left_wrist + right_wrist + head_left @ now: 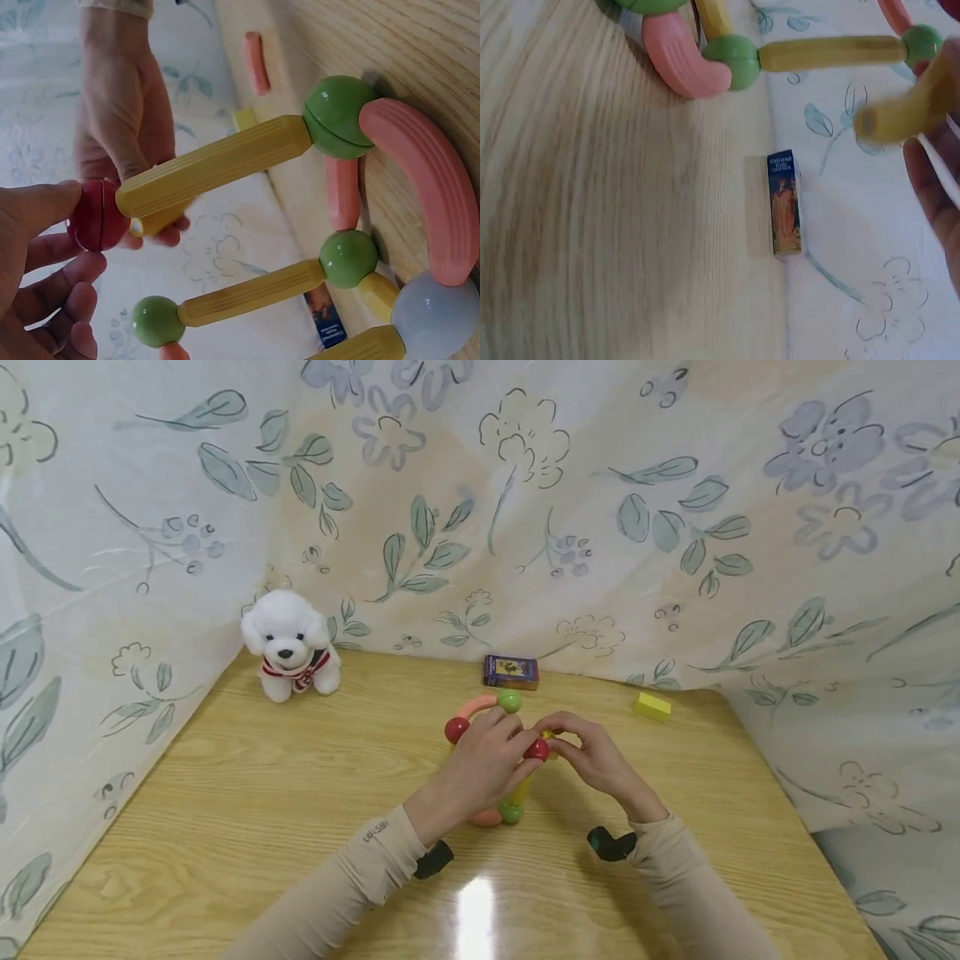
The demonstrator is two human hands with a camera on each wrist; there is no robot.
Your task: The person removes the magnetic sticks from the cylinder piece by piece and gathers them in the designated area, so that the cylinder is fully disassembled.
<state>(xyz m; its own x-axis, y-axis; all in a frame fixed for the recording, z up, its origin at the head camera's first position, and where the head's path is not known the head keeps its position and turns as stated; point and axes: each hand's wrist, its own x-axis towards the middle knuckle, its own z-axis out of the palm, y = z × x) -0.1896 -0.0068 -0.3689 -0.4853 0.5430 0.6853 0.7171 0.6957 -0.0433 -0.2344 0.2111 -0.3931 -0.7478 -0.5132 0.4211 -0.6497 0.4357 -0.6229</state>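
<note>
A ball-and-stick toy frame stands on the table, with upright yellow sticks [217, 165], green balls [339, 116], a grey-blue ball [435, 315] and curved pink sticks [431, 187]. My left hand [487, 760] pinches a red ball [100, 216] at the top of one yellow stick between thumb and fingers. Close to that ball, my right hand [600, 760] holds a short yellow stick [904, 112] by thumb and fingers. Whether this stick touches the red ball cannot be told. Another red ball [457, 729] sits on the frame's far left; my left hand hides much of the frame in the head view.
A white plush dog [288, 643] sits at the back left. Behind the frame lies a small card box [511, 671], with a yellow block [652, 707] to its right. One loose pink stick [256, 64] shows in the left wrist view. Floral cloth [450, 510] hangs along the table's back and sides.
</note>
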